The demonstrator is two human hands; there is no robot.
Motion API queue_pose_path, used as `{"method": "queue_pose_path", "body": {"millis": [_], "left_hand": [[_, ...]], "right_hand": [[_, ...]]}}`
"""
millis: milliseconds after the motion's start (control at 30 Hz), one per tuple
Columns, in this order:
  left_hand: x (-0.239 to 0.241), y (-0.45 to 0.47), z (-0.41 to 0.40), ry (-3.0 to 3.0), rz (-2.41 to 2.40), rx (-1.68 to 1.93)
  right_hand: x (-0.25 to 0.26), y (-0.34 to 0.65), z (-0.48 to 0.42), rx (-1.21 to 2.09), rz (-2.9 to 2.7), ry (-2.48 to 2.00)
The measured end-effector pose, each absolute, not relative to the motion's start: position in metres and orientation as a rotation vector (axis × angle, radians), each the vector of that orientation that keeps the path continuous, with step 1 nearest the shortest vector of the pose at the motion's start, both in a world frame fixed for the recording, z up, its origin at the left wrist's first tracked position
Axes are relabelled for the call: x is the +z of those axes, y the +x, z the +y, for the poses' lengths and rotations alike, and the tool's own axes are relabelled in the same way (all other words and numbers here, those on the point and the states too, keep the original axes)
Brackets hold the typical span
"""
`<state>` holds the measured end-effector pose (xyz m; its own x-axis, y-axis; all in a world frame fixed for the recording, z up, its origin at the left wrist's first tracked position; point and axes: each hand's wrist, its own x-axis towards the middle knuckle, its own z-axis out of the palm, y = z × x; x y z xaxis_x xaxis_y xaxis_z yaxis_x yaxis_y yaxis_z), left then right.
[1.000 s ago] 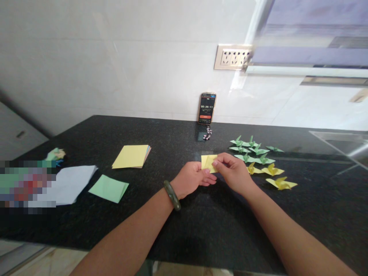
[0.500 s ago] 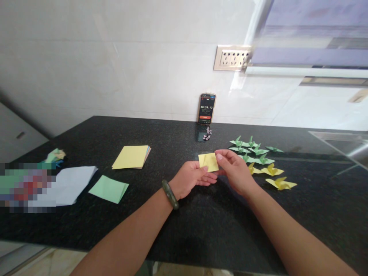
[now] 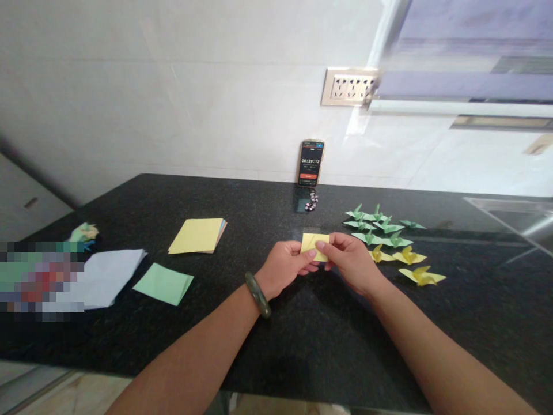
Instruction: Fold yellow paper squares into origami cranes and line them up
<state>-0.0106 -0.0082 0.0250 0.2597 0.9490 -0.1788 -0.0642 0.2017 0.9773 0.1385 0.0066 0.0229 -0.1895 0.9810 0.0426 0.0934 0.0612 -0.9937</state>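
Note:
A small folded square of yellow paper (image 3: 311, 240) is held above the dark counter, between both hands. My left hand (image 3: 286, 264) grips its lower left part, thumb on top and fingers beneath. My right hand (image 3: 351, 260) pinches the right side, its thumb lying on the paper's face. Just right of that hand stand several green paper cranes (image 3: 375, 225) in rows. Yellow paper cranes (image 3: 422, 276) sit nearer to me, one of them partly behind the right hand.
Left of my hands lie a stack of yellow-topped paper (image 3: 196, 235), green paper sheets (image 3: 164, 284) and white paper (image 3: 106, 276). A phone (image 3: 310, 163) showing a timer leans on the wall, a beaded strap (image 3: 311, 201) below it. A metal-edged fixture (image 3: 510, 210) is at the right.
My right thumb has moved left from the paper's top right corner onto its face. The paper has shifted slightly right and down, and the left fingers have curled in more beneath it.

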Motion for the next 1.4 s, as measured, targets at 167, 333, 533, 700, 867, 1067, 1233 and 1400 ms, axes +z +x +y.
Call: {"method": "queue_pose_path", "body": {"millis": [167,333,533,700,867,1067,1233,1400], "left_hand": [[0.0234,-0.0114,-0.0065,0.994,1.079,0.97],[0.0218,-0.0119,-0.0053,0.963,1.058,1.003],[0.0214,-0.0118,-0.0057,0.961,1.041,0.99],[0.0228,-0.0109,-0.0069,1.004,1.05,0.993],[0.0224,-0.0105,-0.0063,1.055,1.078,1.009],[0.0225,-0.0096,-0.006,1.05,1.085,1.008],[0.0241,-0.0087,-0.0067,1.072,1.1,1.006],[0.0256,-0.0096,-0.0068,1.153,1.114,0.975]], "right_hand": [[0.0192,0.1401,0.0085,0.956,-1.458,-1.133],[0.0191,0.1442,0.0082,0.673,-1.744,-1.158],[0.0195,0.1429,0.0069,0.725,-1.769,-1.209],[0.0188,0.1416,0.0082,0.792,-1.721,-1.259],[0.0196,0.1406,0.0081,0.89,-1.655,-1.26],[0.0207,0.1399,0.0072,1.083,-1.514,-1.17],[0.0206,0.1393,0.0077,1.084,-1.477,-1.161],[0.0189,0.1414,0.0085,0.993,-1.579,-1.197]]}}
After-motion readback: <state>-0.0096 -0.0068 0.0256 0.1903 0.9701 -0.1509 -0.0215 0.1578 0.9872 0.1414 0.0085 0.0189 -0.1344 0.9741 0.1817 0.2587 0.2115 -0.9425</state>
